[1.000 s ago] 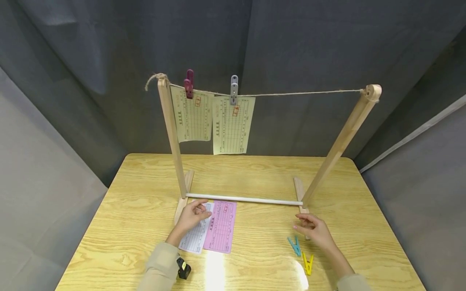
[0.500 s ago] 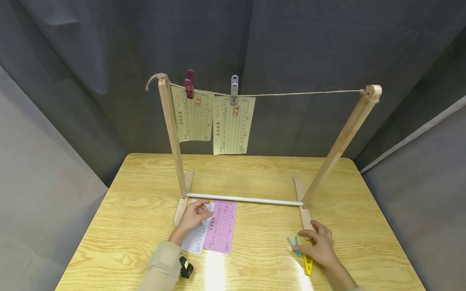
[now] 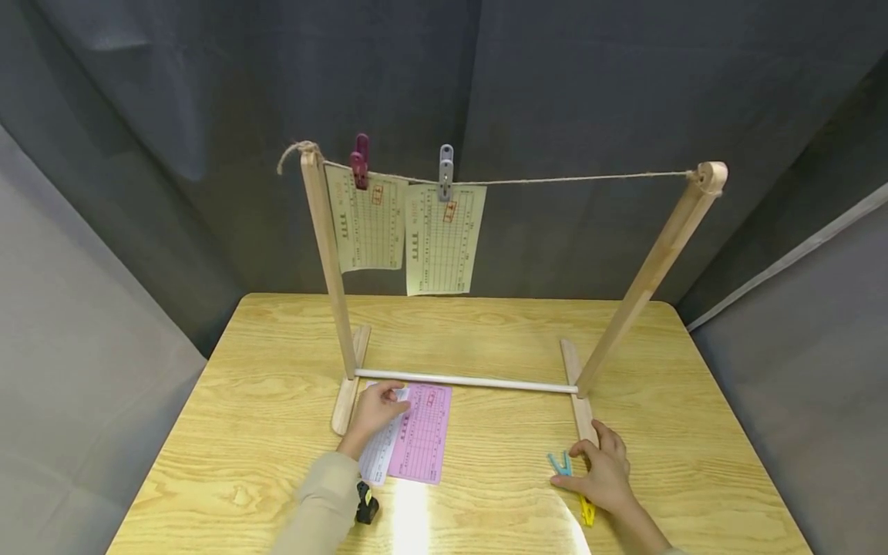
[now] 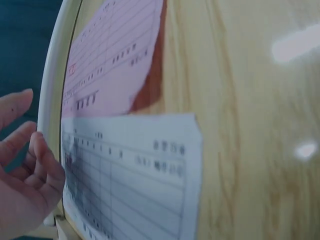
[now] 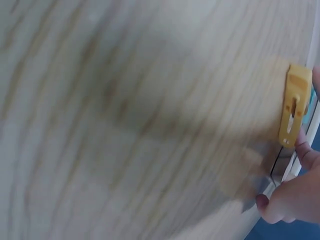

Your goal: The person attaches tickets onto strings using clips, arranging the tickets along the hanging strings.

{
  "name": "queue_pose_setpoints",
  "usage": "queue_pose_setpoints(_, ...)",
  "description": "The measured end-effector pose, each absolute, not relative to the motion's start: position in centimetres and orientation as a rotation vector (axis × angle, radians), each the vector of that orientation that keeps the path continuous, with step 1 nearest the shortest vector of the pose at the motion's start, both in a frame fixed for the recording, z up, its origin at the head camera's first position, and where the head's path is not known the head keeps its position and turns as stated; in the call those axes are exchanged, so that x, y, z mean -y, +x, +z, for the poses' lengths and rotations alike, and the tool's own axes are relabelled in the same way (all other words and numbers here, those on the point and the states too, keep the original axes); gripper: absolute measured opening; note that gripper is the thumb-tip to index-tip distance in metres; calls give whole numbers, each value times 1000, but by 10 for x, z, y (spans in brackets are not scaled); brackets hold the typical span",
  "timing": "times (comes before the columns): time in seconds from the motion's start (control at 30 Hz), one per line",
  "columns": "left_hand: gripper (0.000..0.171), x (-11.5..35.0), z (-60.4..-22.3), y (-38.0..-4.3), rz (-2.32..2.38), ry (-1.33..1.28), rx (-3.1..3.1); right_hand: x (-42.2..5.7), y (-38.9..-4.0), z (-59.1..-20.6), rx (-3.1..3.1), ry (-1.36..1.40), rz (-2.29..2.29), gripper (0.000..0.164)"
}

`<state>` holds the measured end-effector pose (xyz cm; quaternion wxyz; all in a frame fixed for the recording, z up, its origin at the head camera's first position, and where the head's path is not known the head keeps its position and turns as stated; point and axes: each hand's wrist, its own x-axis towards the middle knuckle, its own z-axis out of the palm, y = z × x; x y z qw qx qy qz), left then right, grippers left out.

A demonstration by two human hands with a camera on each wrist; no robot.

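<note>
With thumb and forefinger wide apart, the right hand (image 3: 603,475), nearer than the empty, loosely bent left hand (image 3: 377,411), partly covers the yellow clothespin (image 3: 587,511) and has the light-blue clothespin (image 3: 565,469) just left, splayed end pointing away from the person, contact unclear.

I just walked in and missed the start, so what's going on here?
A person's right hand is at the blue clip and yellow clip on the table; I can't tell whether it grips either. Their left hand hovers over the white slip, beside the pink slip. Two yellowish slips already hang clipped to the string; the white and pink ones don't.
</note>
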<state>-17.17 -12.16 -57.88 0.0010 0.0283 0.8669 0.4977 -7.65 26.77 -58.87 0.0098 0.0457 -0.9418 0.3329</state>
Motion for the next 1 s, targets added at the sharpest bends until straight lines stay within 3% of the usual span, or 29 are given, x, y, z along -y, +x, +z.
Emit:
queue_pose_setpoints(0.27,34,113,-580,-176,1465,22,-2837,-256,-76,-580,2936,40,1059,32)
queue_pose_setpoints(0.43,42,105,-580,-177,1401,-78,-2836,-253,-79,-576,2934,-41,1086,25)
queue_pose_setpoints(0.8,63,93,-581,-176,1102,-224,-2914,-254,-89,-549,2719,-339,1815,43)
queue_pose_setpoints(1.0,69,88,-583,-177,930,-279,-2992,-252,-92,-539,2659,-405,1876,50)
